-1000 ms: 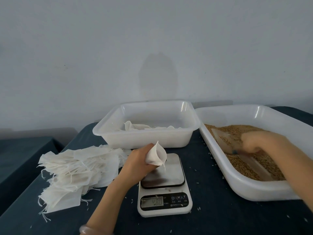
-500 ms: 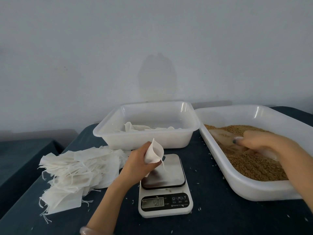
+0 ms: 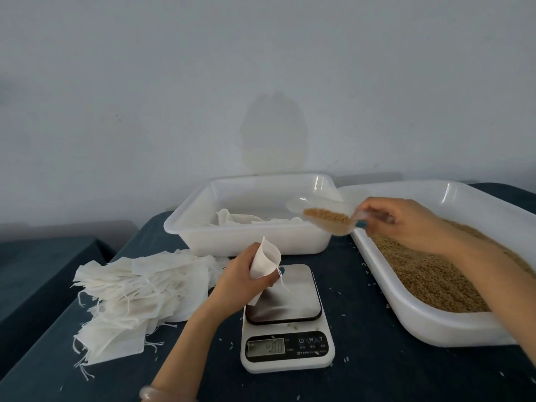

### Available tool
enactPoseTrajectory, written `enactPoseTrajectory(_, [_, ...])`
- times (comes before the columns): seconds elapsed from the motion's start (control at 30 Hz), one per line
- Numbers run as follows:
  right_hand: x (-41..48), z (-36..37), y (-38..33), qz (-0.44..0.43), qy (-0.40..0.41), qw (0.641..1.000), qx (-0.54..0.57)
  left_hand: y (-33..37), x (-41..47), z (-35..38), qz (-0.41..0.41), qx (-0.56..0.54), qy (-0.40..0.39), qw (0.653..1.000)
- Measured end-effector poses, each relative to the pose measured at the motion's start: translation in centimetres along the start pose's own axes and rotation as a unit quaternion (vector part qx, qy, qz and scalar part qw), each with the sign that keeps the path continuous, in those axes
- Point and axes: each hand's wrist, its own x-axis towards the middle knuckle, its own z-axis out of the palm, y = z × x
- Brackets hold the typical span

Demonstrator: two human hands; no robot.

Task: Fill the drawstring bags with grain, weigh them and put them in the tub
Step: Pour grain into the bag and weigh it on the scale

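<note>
Holds in the left grip (image 3: pixel 246 281) a thin white drawstring bag (image 3: pixel 265 261), mouth up, over the steel-plated scale (image 3: pixel 287 352). Clasps in the right grip (image 3: pixel 406 224) a clear scoop (image 3: pixel 298 206) heaped with golden grain (image 3: pixel 326 217), up and right of the bag. Under that grip, a white tray (image 3: pixel 435 326) of more grain; beyond the left grip, the white tub (image 3: pixel 246 239) with limp bags (image 3: pixel 243 220) inside; left, a frayed pile (image 3: pixel 139 291) on the dark counter (image 3: pixel 362 372).

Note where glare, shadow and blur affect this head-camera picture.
Head view: glare streaks the far rims of the bag tub and grain tub; the scale display is washed out, digits hard to read; a soft shadow marks the wall; the right hand and scoop are slightly blurred.
</note>
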Motion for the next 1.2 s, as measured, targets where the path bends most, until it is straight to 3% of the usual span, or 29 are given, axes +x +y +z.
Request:
enactPoseTrajectory(0.13, [0.4, 1.1, -1.3, -0.041, -0.032, 0.998, -0.046, 0.3, -0.1, -0.1, -0.002, -0.014, -0.01, 1.0])
enactPoseTrajectory(0.37, [0.8, 1.0, -1.3, -0.105, -0.013, 0.985, -0.136, 0.5, -0.2, -0.2, 0.01, -0.017, -0.023, 1.0])
enactPoseTrajectory(0.73, [1.4, 0.0, -4.0, -0.235, 0.067, 0.917, -0.315, 0.2, -0.2, 0.1, 0.041, -0.008, -0.045, 0.998])
enactPoseTrajectory(1.2, [2.7, -1.2, -8.0, -0.297, 0.074, 0.868, -0.392, 0.9, -0.6, 0.4, 0.035, -0.091, -0.12, 0.988])
